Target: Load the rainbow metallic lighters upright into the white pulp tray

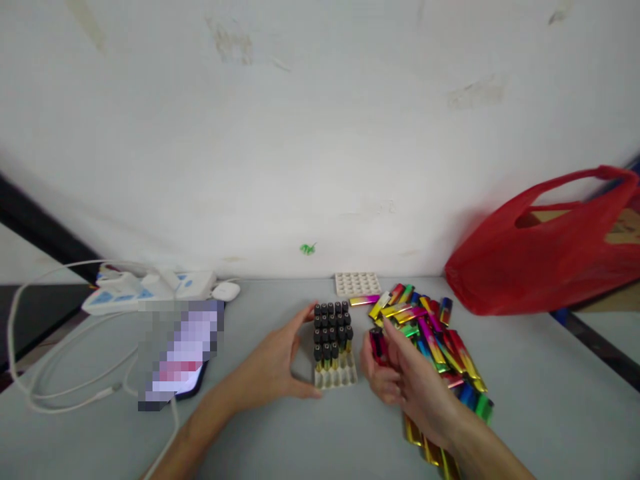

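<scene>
A light-coloured tray (336,380) with rows of sockets stands in front of me. Several lighters (332,333), black-topped with metallic bodies, stand upright in its back and middle rows; bare sockets show along its front and front right. My left hand (283,360) spans the tray's left side, thumb at the front corner and fingers at the back corner. Just right of the tray, my right hand (400,380) is closed around a dark-topped, reddish lighter (379,343), its lower part hidden by the fingers. Beside and beneath that hand lies a pile of shiny multicoloured lighters (435,333).
A second socketed tray (357,284) sits at the back by the wall. On the left are a power strip (190,285), white cables (75,408), a white charger-like piece (226,291) and a phone (187,353). A red bag (540,253) stands at the right.
</scene>
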Demonstrator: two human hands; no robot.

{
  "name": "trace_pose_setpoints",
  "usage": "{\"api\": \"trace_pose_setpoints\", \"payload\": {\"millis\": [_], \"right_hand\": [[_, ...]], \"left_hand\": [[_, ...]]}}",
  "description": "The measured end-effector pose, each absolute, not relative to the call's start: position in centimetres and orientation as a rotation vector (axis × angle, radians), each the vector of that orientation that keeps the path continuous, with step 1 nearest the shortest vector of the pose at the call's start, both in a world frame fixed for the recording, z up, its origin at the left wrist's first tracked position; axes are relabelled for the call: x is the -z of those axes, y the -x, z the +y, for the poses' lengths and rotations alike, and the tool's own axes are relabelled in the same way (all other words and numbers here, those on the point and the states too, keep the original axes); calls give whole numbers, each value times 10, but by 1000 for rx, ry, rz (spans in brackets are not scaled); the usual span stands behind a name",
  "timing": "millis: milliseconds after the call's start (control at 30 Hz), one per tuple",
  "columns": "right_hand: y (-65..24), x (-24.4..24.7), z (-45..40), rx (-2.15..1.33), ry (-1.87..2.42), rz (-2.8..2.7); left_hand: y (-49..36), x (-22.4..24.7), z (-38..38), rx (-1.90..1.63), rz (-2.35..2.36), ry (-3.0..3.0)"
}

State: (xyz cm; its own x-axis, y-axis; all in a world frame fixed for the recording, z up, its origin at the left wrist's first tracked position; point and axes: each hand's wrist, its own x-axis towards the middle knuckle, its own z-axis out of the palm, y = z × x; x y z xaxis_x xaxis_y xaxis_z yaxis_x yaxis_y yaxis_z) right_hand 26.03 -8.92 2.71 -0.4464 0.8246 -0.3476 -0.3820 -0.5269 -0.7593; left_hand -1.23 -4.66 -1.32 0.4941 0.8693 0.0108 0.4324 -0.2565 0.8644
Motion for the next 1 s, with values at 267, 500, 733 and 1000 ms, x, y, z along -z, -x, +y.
{"api": "trace_pose_setpoints", "payload": {"millis": [267,500,733,1000], "right_hand": [[-253,-21,-93,-2109,834,-888],[-242,-12,-97,-2063,1073,-857],[-236,-9,-100,-1991,1115,-832],[-234,-7,-101,-1946,1089,-866]], "left_hand": [[8,8,-49,-565,1148,-1786],[8,8,-48,-579,1143,-1786],[9,10,-47,-585,1132,-1836],[10,12,-48,-606,1099,-1845]]}}
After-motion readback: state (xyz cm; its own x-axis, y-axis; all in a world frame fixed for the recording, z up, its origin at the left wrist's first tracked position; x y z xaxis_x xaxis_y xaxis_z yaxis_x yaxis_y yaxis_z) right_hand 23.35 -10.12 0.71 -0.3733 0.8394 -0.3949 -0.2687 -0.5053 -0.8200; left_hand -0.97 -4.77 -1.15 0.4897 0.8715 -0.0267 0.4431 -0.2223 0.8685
